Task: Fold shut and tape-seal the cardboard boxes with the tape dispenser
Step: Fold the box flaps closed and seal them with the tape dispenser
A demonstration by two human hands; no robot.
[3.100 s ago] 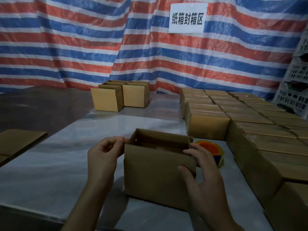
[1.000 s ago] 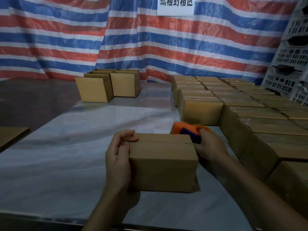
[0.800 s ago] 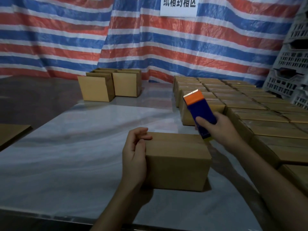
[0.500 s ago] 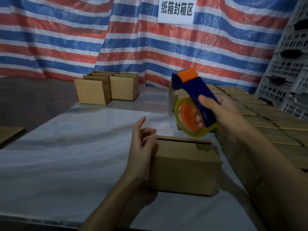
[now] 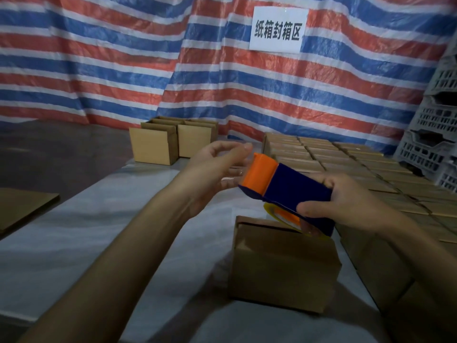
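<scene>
Head: blocky plastic dispenser (image 5: 294,191) above cardboard box (image 5: 284,263)

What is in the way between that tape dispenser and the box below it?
Nothing visible. The right hand holds the tape dispenser just above the folded box; the left hand hovers beside the dispenser's orange end.

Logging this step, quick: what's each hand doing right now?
Left hand: open, fingers loosely curled, holding nothing.
Right hand: holding the blue and orange plastic tape dispenser.
</scene>
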